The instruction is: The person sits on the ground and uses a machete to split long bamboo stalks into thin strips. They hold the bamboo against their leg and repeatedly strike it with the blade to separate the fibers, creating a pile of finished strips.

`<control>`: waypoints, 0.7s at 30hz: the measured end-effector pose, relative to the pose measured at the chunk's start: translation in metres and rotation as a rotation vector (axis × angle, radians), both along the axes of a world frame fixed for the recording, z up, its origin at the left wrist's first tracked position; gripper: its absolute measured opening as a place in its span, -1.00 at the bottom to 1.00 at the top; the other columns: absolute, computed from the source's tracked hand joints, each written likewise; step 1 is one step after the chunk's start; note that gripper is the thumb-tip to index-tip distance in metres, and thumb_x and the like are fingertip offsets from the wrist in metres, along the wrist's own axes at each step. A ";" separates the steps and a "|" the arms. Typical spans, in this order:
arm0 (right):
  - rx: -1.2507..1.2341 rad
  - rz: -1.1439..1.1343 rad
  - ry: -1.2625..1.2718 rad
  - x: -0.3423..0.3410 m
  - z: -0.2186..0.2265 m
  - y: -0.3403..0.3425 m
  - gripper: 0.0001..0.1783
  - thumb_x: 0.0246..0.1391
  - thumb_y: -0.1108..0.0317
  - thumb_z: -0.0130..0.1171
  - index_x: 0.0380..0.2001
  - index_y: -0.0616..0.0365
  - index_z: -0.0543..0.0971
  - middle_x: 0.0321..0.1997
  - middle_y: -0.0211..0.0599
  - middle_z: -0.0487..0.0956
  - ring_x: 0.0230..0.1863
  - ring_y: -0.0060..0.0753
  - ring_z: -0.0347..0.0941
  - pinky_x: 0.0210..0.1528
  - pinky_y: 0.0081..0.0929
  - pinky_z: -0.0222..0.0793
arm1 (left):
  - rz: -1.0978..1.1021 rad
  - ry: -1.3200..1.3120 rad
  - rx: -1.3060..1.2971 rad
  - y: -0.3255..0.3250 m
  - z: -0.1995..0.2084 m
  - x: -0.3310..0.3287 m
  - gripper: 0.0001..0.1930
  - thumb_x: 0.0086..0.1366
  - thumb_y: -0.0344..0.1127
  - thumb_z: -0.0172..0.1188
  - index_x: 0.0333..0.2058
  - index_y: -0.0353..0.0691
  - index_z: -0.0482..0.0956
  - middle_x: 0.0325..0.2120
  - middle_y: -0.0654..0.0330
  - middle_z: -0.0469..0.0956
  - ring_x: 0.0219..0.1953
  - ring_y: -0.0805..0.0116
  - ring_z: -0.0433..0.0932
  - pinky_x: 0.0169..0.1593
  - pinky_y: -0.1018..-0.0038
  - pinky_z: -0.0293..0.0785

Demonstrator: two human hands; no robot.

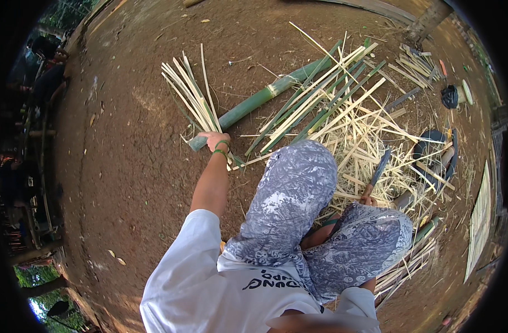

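Note:
My left hand (214, 140), a green band at its wrist, is closed around a fanned bundle of pale bamboo strips (193, 95). The bundle lies across the near end of a green bamboo pole (248, 109), and the strips' lower ends stick out below my wrist. Beside my bent knee, my right hand (368, 200) grips a machete (380, 168), its dark blade pointing up and away from me. Much of that hand is hidden behind my patterned trouser leg. More green and pale bamboo strips (320, 105) lie spread between my hands and beyond.
Tangled bamboo shavings (356, 141) cover the brown dirt ground at front right. Dark sandals (431, 152) lie right of them, with a black bag (449, 96) farther off. More strips (409, 263) lie beside my right leg. A wooden post (429, 23) stands at far right.

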State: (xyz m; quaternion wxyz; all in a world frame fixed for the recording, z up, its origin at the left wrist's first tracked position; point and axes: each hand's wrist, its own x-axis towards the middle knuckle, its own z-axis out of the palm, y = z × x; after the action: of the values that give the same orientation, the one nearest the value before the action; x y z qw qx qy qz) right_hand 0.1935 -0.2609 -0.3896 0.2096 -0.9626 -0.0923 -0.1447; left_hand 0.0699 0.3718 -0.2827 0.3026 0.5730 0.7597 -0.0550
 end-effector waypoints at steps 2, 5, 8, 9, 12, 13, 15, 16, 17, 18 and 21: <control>0.001 -0.008 0.002 -0.001 -0.003 -0.003 -0.87 0.16 0.29 0.12 -0.29 0.07 0.45 -0.18 -0.23 0.40 -0.08 -0.20 0.40 -0.05 -0.28 0.35 | -0.024 -0.021 -0.016 0.012 -0.006 -0.006 0.11 0.20 -0.22 0.33 0.41 -0.38 -0.39 -0.06 -0.17 0.57 -0.08 0.06 0.65 -0.07 0.20 0.66; 0.012 -0.031 0.003 -0.005 -0.008 -0.007 -0.86 0.16 0.27 0.12 -0.30 0.06 0.45 -0.18 -0.24 0.40 -0.05 -0.22 0.39 -0.03 -0.29 0.34 | -0.100 -0.168 -0.077 0.042 -0.021 -0.017 -0.24 0.23 -0.32 0.24 0.26 -0.58 0.07 -0.13 -0.16 0.60 -0.25 0.15 0.67 -0.26 0.25 0.66; 0.006 -0.048 0.003 -0.007 -0.005 -0.009 -0.85 0.16 0.26 0.13 -0.28 0.07 0.44 -0.17 -0.22 0.40 -0.03 -0.20 0.38 -0.01 -0.28 0.33 | 0.035 -0.574 -0.222 0.045 0.000 -0.029 -0.70 0.26 -0.44 0.12 -0.10 -0.53 0.39 -0.28 0.01 0.55 -0.40 0.30 0.63 -0.41 0.29 0.62; 0.007 -0.044 0.004 -0.007 -0.001 -0.006 -0.84 0.16 0.26 0.13 -0.27 0.07 0.44 -0.16 -0.21 0.39 -0.02 -0.19 0.37 0.00 -0.28 0.33 | 0.058 -0.707 -0.272 0.048 0.005 -0.038 -0.73 0.28 -0.44 0.11 -0.11 -0.51 0.39 -0.33 0.07 0.53 -0.42 0.31 0.62 -0.43 0.29 0.61; 0.001 -0.056 0.011 -0.012 0.010 -0.007 -0.81 0.16 0.25 0.13 -0.24 0.09 0.44 -0.13 -0.18 0.39 0.00 -0.16 0.37 0.02 -0.26 0.33 | 0.200 -1.049 -0.424 0.051 0.034 -0.055 -0.85 0.38 -0.37 0.12 -0.26 -0.34 0.38 -0.47 0.16 0.44 -0.42 0.25 0.57 -0.40 0.24 0.64; -0.005 -0.062 0.014 -0.013 0.014 -0.008 -0.80 0.16 0.25 0.14 -0.23 0.09 0.44 -0.12 -0.16 0.39 0.01 -0.16 0.36 0.02 -0.25 0.33 | 0.172 -1.073 -0.437 0.045 0.049 -0.056 -0.83 0.38 -0.34 0.13 -0.24 -0.32 0.38 -0.44 0.15 0.45 -0.39 0.25 0.58 -0.38 0.24 0.65; -0.012 -0.059 0.024 -0.016 0.021 -0.006 -0.78 0.16 0.24 0.14 -0.21 0.10 0.44 -0.10 -0.14 0.38 0.02 -0.14 0.36 0.04 -0.24 0.32 | 0.126 -1.123 -0.446 0.042 0.064 -0.068 -0.79 0.40 -0.28 0.15 -0.19 -0.28 0.37 -0.38 0.13 0.46 -0.34 0.24 0.58 -0.35 0.25 0.67; -0.017 -0.057 0.026 -0.019 0.024 -0.005 -0.77 0.16 0.24 0.14 -0.20 0.11 0.44 -0.09 -0.13 0.38 0.03 -0.13 0.35 0.05 -0.24 0.32 | 0.091 -1.172 -0.475 0.042 0.064 -0.074 -0.80 0.43 -0.29 0.12 -0.11 -0.24 0.36 -0.33 0.11 0.47 -0.28 0.28 0.58 -0.34 0.34 0.67; -0.020 -0.053 0.028 -0.020 0.028 -0.004 -0.76 0.16 0.24 0.14 -0.19 0.11 0.44 -0.08 -0.12 0.38 0.04 -0.12 0.35 0.05 -0.23 0.32 | 0.185 -1.229 -0.487 0.034 0.077 -0.073 -0.83 0.44 -0.31 0.10 -0.11 -0.23 0.36 -0.35 0.13 0.47 -0.31 0.30 0.57 -0.36 0.38 0.66; -0.030 -0.055 0.026 -0.021 0.030 -0.003 -0.75 0.16 0.24 0.14 -0.18 0.12 0.44 -0.07 -0.11 0.38 0.05 -0.11 0.35 0.06 -0.22 0.32 | 0.277 -1.285 -0.504 0.019 0.098 -0.066 -0.85 0.45 -0.33 0.08 -0.11 -0.22 0.37 -0.37 0.15 0.46 -0.34 0.33 0.56 -0.37 0.42 0.66; -0.034 -0.077 0.030 -0.034 0.033 -0.008 -0.72 0.16 0.23 0.15 -0.15 0.13 0.43 -0.04 -0.07 0.37 0.07 -0.08 0.34 0.08 -0.21 0.31 | 0.244 -1.389 -0.539 0.022 0.094 -0.061 -0.88 0.46 -0.35 0.07 -0.14 -0.25 0.37 -0.43 0.20 0.48 -0.49 0.45 0.53 -0.50 0.57 0.54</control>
State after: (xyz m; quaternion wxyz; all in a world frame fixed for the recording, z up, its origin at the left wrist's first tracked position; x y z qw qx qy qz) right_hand 0.1596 -0.2692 -0.3567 0.1889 -0.9709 -0.0545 -0.1367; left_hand 0.0090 0.3937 -0.1887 0.8456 0.2939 0.4124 0.1690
